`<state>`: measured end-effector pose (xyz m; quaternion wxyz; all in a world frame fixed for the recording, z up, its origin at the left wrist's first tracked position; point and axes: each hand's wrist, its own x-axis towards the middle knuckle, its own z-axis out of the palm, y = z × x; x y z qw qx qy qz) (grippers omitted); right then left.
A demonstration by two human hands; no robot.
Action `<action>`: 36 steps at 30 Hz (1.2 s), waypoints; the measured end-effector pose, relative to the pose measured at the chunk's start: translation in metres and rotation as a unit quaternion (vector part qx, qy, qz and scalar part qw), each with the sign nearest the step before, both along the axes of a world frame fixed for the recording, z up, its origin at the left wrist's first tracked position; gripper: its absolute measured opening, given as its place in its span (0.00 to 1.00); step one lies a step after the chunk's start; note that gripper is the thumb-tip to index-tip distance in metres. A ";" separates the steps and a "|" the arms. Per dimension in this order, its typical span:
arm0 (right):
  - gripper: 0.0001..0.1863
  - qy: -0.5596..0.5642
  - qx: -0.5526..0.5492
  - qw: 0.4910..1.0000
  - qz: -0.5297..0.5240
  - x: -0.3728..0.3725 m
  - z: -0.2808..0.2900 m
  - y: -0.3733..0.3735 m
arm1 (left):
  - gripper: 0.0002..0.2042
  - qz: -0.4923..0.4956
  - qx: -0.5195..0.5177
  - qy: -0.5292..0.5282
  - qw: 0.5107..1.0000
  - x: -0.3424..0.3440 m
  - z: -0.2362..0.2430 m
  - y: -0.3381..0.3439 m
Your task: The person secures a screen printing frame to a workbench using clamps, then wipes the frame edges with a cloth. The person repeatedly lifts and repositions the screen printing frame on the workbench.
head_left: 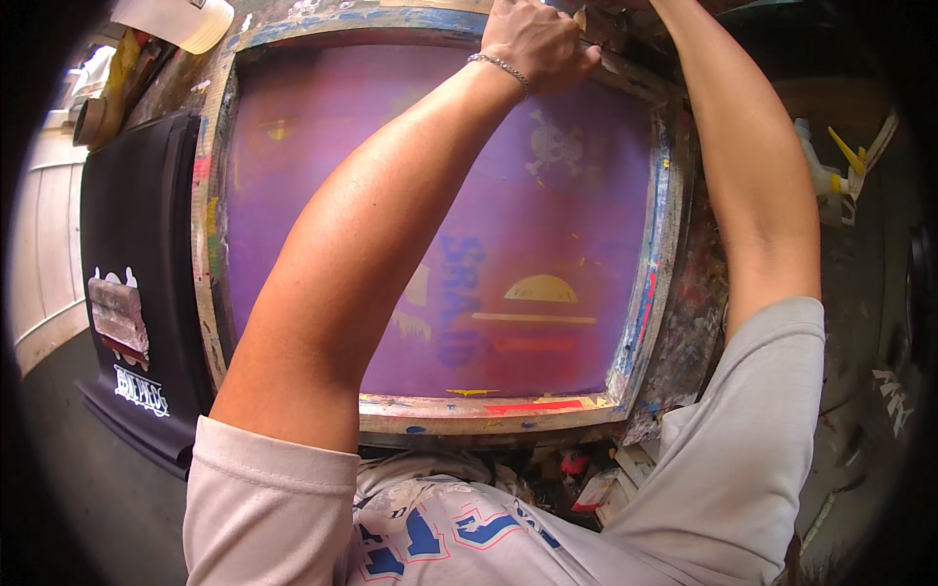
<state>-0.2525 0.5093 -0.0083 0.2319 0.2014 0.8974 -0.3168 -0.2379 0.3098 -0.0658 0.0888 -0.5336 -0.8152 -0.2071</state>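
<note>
A wooden-framed printing screen [479, 422] lies before me, its frame smeared with paint. Its purple mesh [586, 230] carries a skull with crossed bones [555, 145], a hat shape [540, 289] and other pale stencil shapes. My left arm stretches over the mesh, with a chain bracelet at the wrist. At the far edge of the screen my left hand [535, 44] is closed, fingers curled and thumb to the right; what it grips is too hidden to name. My right forearm [738, 127] reaches up along the right side, and its hand is cut off by the upper edge.
Black fabric [147, 215] with a printed design hangs left of the screen. A whitish plastic container [191, 24] and a roll of tape [91, 122] are at the far left. A bottle with a yellow nozzle [835, 183] stands beyond my right arm.
</note>
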 end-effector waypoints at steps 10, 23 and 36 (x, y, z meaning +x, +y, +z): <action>0.21 0.004 0.440 0.898 0.010 -0.044 -0.018 -0.087 | 0.22 -0.022 0.110 0.094 0.989 -0.015 -0.009 -0.003; 0.20 -0.111 0.461 0.880 -0.014 -0.036 0.016 -0.111 | 0.20 0.018 0.061 0.133 0.989 -0.007 -0.025 0.017; 0.20 0.064 -0.072 0.992 0.087 0.014 -0.003 0.012 | 0.27 0.032 -0.058 0.014 0.998 0.008 -0.002 0.010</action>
